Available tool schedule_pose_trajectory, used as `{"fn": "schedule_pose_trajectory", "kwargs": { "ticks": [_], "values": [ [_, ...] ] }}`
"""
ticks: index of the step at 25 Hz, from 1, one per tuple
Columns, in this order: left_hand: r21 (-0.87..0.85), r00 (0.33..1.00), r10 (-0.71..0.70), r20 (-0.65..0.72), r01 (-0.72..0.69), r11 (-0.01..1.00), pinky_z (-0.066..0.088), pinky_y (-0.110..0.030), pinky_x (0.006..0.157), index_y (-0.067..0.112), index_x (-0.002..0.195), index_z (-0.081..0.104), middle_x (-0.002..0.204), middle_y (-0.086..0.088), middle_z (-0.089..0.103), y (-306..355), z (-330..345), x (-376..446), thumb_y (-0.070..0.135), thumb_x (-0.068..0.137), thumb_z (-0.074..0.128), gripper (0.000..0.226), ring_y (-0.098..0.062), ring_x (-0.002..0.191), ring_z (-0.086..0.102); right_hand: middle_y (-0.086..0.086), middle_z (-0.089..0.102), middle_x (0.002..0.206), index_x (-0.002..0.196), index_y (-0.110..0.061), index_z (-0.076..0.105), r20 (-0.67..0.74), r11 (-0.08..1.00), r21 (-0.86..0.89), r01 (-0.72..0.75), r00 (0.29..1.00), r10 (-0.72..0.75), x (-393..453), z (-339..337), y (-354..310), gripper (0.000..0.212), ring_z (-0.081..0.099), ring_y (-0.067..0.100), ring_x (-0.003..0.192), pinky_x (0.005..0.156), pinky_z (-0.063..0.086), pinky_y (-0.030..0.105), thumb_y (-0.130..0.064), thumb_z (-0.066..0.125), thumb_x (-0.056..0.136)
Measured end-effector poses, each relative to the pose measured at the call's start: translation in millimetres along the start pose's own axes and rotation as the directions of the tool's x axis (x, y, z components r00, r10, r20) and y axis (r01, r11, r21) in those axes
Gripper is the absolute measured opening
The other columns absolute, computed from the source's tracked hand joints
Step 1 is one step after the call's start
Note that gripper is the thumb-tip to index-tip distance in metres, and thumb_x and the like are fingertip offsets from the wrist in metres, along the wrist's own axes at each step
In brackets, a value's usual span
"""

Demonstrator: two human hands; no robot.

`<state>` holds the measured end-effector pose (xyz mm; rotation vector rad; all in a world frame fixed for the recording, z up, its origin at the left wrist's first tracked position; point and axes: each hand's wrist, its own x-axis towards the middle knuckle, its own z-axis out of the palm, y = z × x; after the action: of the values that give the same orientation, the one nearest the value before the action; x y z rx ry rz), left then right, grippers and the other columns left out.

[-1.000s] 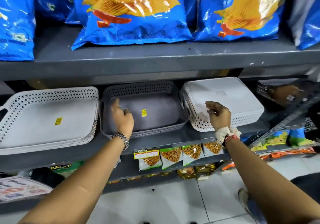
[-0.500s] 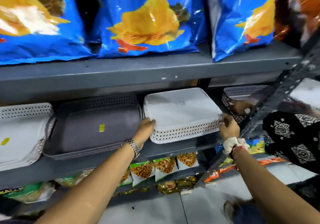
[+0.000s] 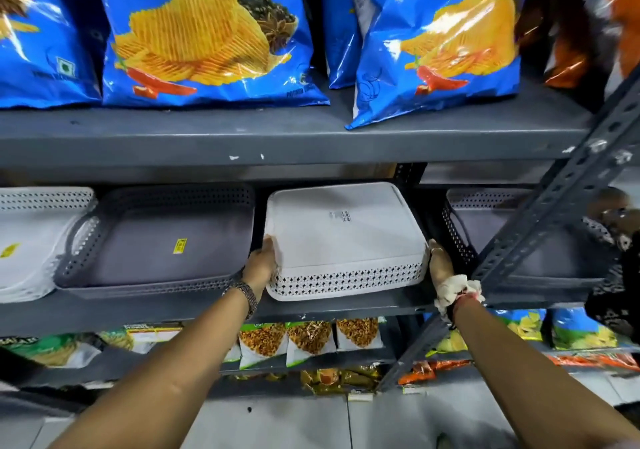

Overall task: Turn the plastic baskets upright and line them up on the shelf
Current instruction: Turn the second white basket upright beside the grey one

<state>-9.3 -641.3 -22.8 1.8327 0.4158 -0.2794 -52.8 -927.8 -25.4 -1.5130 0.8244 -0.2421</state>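
A white perforated basket (image 3: 346, 237) lies upside down on the grey middle shelf (image 3: 173, 310), its flat bottom facing up. My left hand (image 3: 262, 263) grips its left side and my right hand (image 3: 440, 264) grips its right side. To its left a grey basket (image 3: 162, 240) with a yellow sticker sits upright, and beside that, at the left edge, an upright white basket (image 3: 31, 240). Another grey basket (image 3: 502, 240) sits upright to the right, partly behind a slanted metal brace.
Blue chip bags (image 3: 207, 39) fill the upper shelf just above the baskets. A slotted metal brace (image 3: 554, 213) crosses diagonally at the right. Another person's hand and patterned sleeve (image 3: 616, 220) are at the far right. Snack packets (image 3: 304, 341) line the lower shelf.
My left hand left the grey basket and moved right to the white basket's left side. My right hand slid to its right side. The view has shifted to the right.
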Motion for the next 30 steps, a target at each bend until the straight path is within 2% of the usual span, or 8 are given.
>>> {"fn": "schedule_pose_trajectory", "kwargs": {
  "ticks": [3, 5, 9, 13, 18, 22, 25, 30],
  "values": [
    [-0.027, 0.999, -0.035, 0.01, 0.035, 0.999, 0.042, -0.017, 0.055, 0.018, 0.064, 0.042, 0.047, 0.007, 0.048, 6.9, -2.5, -7.7, 0.046, 0.097, 0.022, 0.048, -0.008, 0.055, 0.054, 0.025, 0.038, 0.142, 0.129, 0.012, 0.039, 0.002, 0.997, 0.078, -0.013, 1.0, 0.013, 0.5, -8.1, -4.3, 0.045, 0.036, 0.036, 0.132, 0.11, 0.027, 0.038, -0.019, 0.033, 0.097],
    [-0.015, 0.999, -0.032, 0.023, 0.033, 0.999, 0.044, -0.01, 0.048, 0.017, 0.064, 0.047, 0.033, 0.011, 0.054, 9.8, -5.9, -12.1, 0.047, 0.096, 0.022, 0.051, -0.001, 0.047, 0.058, 0.018, 0.035, 0.146, 0.136, 0.003, 0.034, 0.071, 0.995, 0.099, -0.014, 0.997, 0.007, -1.7, -10.6, -5.1, 0.059, 0.034, 0.03, 0.135, 0.115, 0.025, 0.038, -0.037, 0.035, 0.093],
    [0.001, 0.998, -0.054, 0.031, 0.054, 0.999, 0.037, -0.039, 0.109, 0.005, 0.128, 0.05, 0.132, -0.011, 0.056, 11.9, -15.1, -7.7, 0.057, 0.093, 0.022, 0.069, -0.03, 0.126, 0.049, 0.02, 0.032, 0.147, 0.136, 0.004, 0.031, -0.002, 0.953, 0.303, 0.007, 1.0, -0.006, -7.0, -20.5, -18.2, 0.05, 0.032, 0.029, 0.135, 0.11, 0.023, 0.032, -0.026, 0.033, 0.097],
    [-0.094, 0.999, 0.045, -0.006, -0.045, 0.995, 0.041, -0.046, 0.106, 0.02, 0.112, 0.062, 0.12, -0.009, 0.064, 1.3, -30.9, 20.3, 0.09, 0.063, 0.024, 0.094, -0.03, 0.117, 0.058, 0.012, 0.062, 0.119, 0.115, -0.006, 0.06, 0.07, 0.935, 0.345, 0.085, 0.991, -0.115, -17.0, -14.5, -40.4, 0.047, 0.06, 0.013, 0.089, 0.093, 0.043, 0.033, -0.022, 0.02, 0.098],
    [-0.347, 0.978, 0.197, -0.065, -0.207, 0.915, 0.036, -0.035, 0.104, 0.018, 0.091, 0.061, 0.116, -0.01, 0.06, 45.0, -31.3, -12.5, 0.025, 0.099, 0.03, 0.033, -0.018, 0.11, 0.052, -0.002, 0.066, 0.078, 0.074, -0.02, 0.06, -0.041, 0.903, 0.248, 0.351, 0.935, -0.352, -0.2, -17.3, -60.5, 0.026, 0.058, 0.009, 0.077, 0.082, 0.043, 0.032, -0.003, 0.04, 0.075],
    [-0.375, 0.937, 0.346, -0.04, -0.335, 0.864, 0.034, -0.036, 0.104, 0.008, 0.108, 0.063, 0.127, -0.003, 0.057, 45.6, -25.6, -5.1, 0.007, 0.092, 0.041, 0.028, -0.014, 0.12, 0.049, 0.004, 0.068, 0.102, 0.107, -0.013, 0.066, -0.086, 0.894, -0.037, 0.446, 0.89, -0.448, 17.3, -17.7, -51.3, 0.041, 0.062, 0.011, 0.091, 0.079, 0.049, 0.021, 0.007, 0.045, 0.078],
    [-0.144, 0.887, 0.459, -0.06, -0.462, 0.875, 0.039, -0.03, 0.096, 0.016, 0.118, 0.056, 0.127, 0.001, 0.056, 38.6, -20.6, 15.9, -0.017, 0.081, 0.035, 0.054, -0.015, 0.119, 0.05, -0.002, 0.067, 0.099, 0.112, -0.016, 0.064, -0.137, 0.853, -0.137, 0.503, 0.843, -0.519, 25.4, -15.4, -50.5, 0.046, 0.06, -0.006, 0.076, 0.066, 0.047, 0.004, 0.008, 0.044, 0.079],
    [0.434, 0.911, 0.402, -0.089, -0.328, 0.839, 0.047, -0.041, 0.089, 0.013, 0.122, 0.054, 0.12, -0.019, 0.062, 28.2, -12.8, 47.8, 0.001, 0.09, 0.039, 0.038, -0.036, 0.107, 0.059, 0.012, 0.065, 0.111, 0.115, -0.004, 0.057, -0.01, 0.846, -0.318, 0.427, 0.891, -0.454, 47.2, -4.3, -31.2, 0.044, 0.06, 0.025, 0.089, 0.06, 0.041, 0.012, 0.013, 0.034, 0.081]
  ]
}}
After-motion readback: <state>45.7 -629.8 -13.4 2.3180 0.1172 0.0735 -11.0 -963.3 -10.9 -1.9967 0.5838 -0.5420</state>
